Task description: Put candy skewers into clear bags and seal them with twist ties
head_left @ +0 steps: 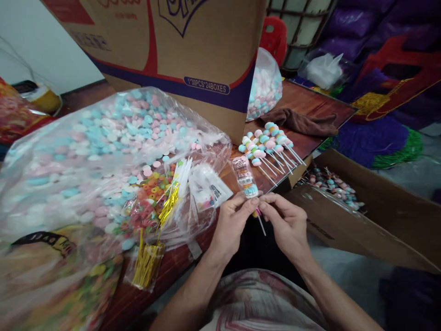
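A wrapped candy skewer (245, 177) in a clear printed sleeve points up and slightly left, its white stick sticking out below my fingers. My left hand (237, 219) pinches the lower end of the sleeve from the left. From the right, my right hand (285, 219) pinches at the same spot, fingertips nearly touching the left ones. A bit of pink and yellow shows under the fingertips, too small to make out. Just beyond, several unwrapped candy skewers (270, 143) lie in a row on the table (303, 103), sticks toward the lower right.
Large clear bags of pastel candies (113, 133) cover the left. Gummy rings (146, 197), gold twist ties (148, 264) and plastic sleeves (208, 186) lie nearer. A big carton (206, 55) stands behind. An open box (372, 220) with finished skewers (332, 186) is at right; a brown cloth (301, 120) lies at the back.
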A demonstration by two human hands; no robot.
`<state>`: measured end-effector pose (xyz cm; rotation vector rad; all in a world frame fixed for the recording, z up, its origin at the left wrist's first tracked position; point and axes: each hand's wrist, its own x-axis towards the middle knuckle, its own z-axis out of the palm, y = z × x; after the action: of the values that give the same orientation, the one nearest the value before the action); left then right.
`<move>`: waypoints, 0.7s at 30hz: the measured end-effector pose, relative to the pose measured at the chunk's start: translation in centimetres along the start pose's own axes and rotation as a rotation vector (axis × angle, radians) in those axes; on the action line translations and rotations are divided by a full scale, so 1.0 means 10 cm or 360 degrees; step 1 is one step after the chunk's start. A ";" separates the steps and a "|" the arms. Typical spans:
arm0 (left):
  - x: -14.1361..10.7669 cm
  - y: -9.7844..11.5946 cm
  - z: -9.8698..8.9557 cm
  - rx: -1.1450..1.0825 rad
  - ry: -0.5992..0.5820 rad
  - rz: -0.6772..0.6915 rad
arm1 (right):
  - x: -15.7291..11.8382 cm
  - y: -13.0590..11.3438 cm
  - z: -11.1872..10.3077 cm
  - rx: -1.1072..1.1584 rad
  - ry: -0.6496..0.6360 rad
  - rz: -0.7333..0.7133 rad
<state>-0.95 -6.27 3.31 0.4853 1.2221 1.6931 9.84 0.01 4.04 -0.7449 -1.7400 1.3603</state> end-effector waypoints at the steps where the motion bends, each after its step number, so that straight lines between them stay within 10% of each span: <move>1: 0.01 -0.04 0.04 -0.0009 0.0073 0.0032 | -0.03 0.03 -0.03 0.0046 0.0012 0.0098; 5: 0.07 -0.17 0.18 0.0162 0.0348 0.0136 | -0.23 0.15 -0.05 0.0067 -0.0020 0.0289; 9: 0.14 -0.13 0.11 0.0686 0.0149 0.0282 | -0.39 0.31 -0.05 0.0222 0.0032 0.0480; 18: 0.14 0.09 -0.92 0.1808 0.0781 0.0621 | 0.47 0.78 -1.38 0.0433 0.0598 0.0319; 21: 0.14 0.08 -1.08 0.1874 0.0778 0.0612 | 0.55 0.81 -1.33 0.0402 0.0682 0.0369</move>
<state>-10.12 -10.58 -0.84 1.0781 2.6056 1.2400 18.21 13.24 -1.01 -1.0292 -1.1519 1.4142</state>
